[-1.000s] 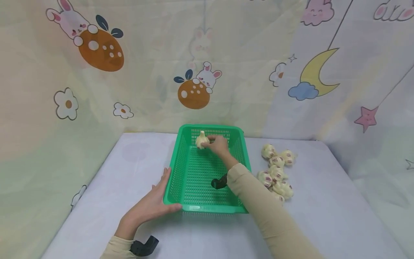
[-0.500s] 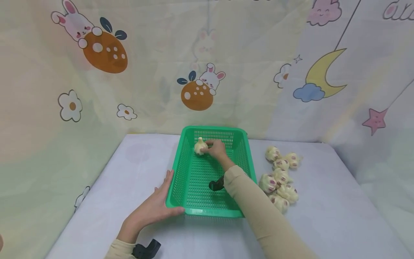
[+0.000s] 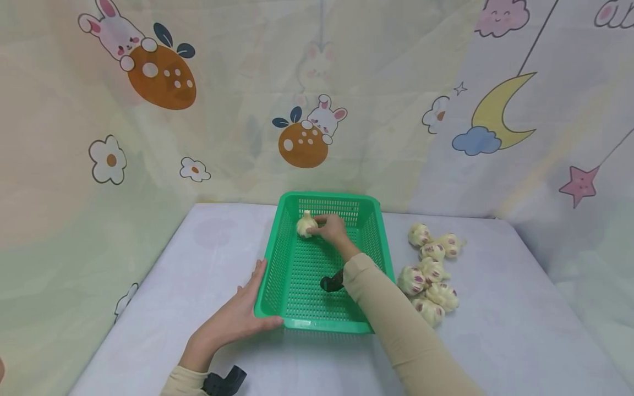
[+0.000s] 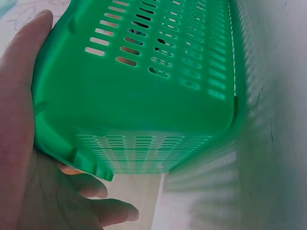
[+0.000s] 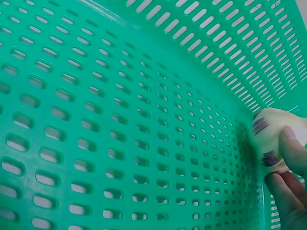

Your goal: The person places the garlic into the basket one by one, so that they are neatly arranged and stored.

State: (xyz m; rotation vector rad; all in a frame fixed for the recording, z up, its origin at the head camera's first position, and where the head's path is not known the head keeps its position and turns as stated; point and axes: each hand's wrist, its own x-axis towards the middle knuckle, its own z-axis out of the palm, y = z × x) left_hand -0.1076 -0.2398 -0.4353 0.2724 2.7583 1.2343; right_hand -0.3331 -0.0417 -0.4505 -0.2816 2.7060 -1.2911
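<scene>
A green plastic basket [image 3: 322, 325] with slotted walls stands on the table. In its far left corner my right hand [image 3: 334, 230] pinches a garlic bulb [image 3: 305, 225], whose stem points up, between thumb and fingers. The right wrist view shows purple-streaked skin on this garlic bulb [image 5: 269, 139], close over the perforated floor. My left hand [image 3: 234, 318] rests against the basket's near left corner, its thumb along the front rim and its fingers straight along the left side. Seen from the left wrist, the hand [image 4: 33, 158] touches the basket's outer rim.
Several garlic bulbs [image 3: 432, 269] lie in a cluster on the table right of the basket. The white-covered table [image 3: 500, 308] ends at a patterned cloth backdrop [image 3: 376, 110]. My right forearm [image 3: 396, 324] crosses the basket's right rim.
Over the first half second the right hand lowered the garlic bulb toward the basket's floor. The head view shifted slightly. The left hand has stayed at the basket's corner.
</scene>
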